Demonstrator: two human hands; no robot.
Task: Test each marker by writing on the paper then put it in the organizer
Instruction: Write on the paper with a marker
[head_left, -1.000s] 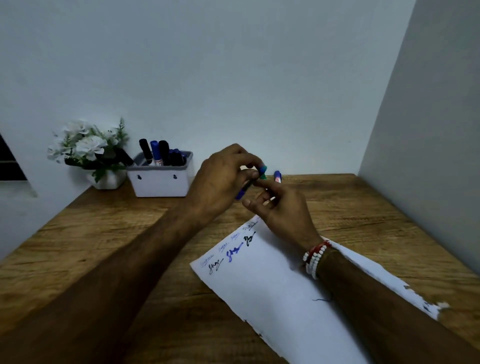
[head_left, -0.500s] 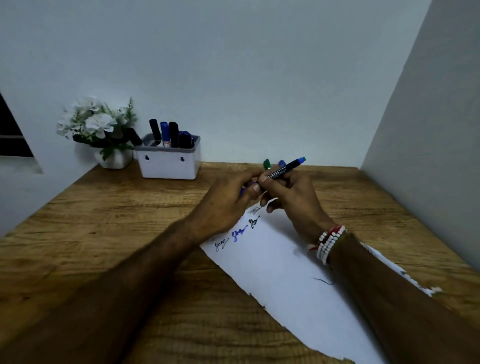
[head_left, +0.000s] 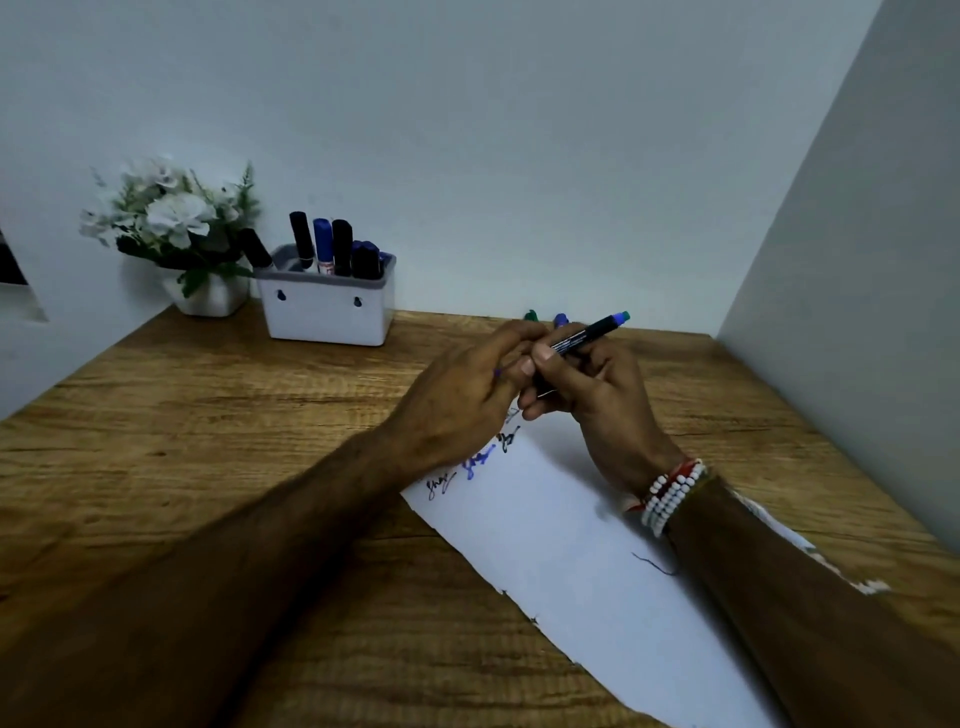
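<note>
A black marker (head_left: 587, 332) with a blue and teal end points up and to the right above the top of the white paper (head_left: 561, 540). My right hand (head_left: 597, 395) grips its barrel. My left hand (head_left: 467, 395) pinches its lower end, where a small blue tip shows between the fingers. Several scribbles in black and blue mark the paper's upper left corner. The white organizer (head_left: 327, 312) stands at the back left against the wall, apart from both hands, with several black and blue markers upright in it.
A green cap (head_left: 530, 314) and a blue cap (head_left: 560, 318) peek out just behind my hands. A white pot of white flowers (head_left: 176, 228) stands left of the organizer. Walls close the wooden table (head_left: 208, 415) at the back and right.
Both hands have come down toward the paper's top edge, still joined on the marker. The marker's blue end now sticks out up and to the right.
</note>
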